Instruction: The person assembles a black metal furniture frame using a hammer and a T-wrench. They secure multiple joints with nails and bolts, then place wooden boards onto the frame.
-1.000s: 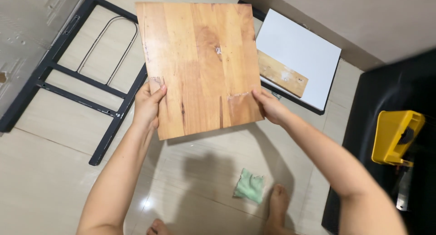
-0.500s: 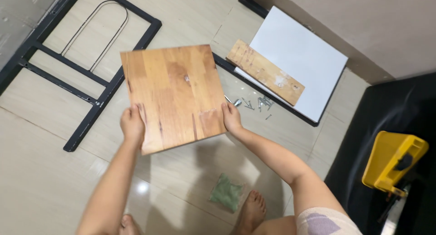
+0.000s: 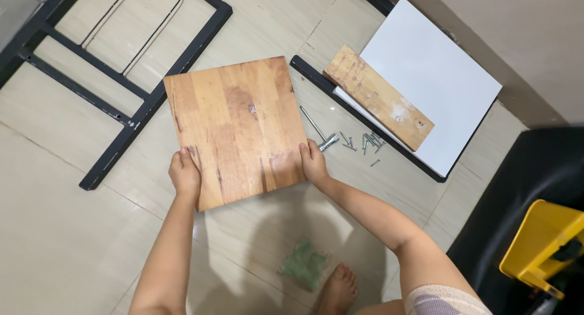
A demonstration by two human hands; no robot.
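Two hands of mine, left hand (image 3: 184, 175) and right hand (image 3: 314, 163), fingers clamped on square wooden board (image 3: 237, 126), black metal frame (image 3: 121, 117) and screws (image 3: 365, 141) on floor beside it

Pale tiled floor (image 3: 55, 230) and the items resting on it.
A black metal frame (image 3: 131, 114) lies at upper left; a white panel (image 3: 438, 72), loose screws (image 3: 365, 141) beside a metal wrench (image 3: 319, 132), and a green packet (image 3: 304, 264) lie nearby.

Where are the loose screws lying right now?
The screws lie on the floor right of the square wooden board, beside the right hand and a metal wrench.
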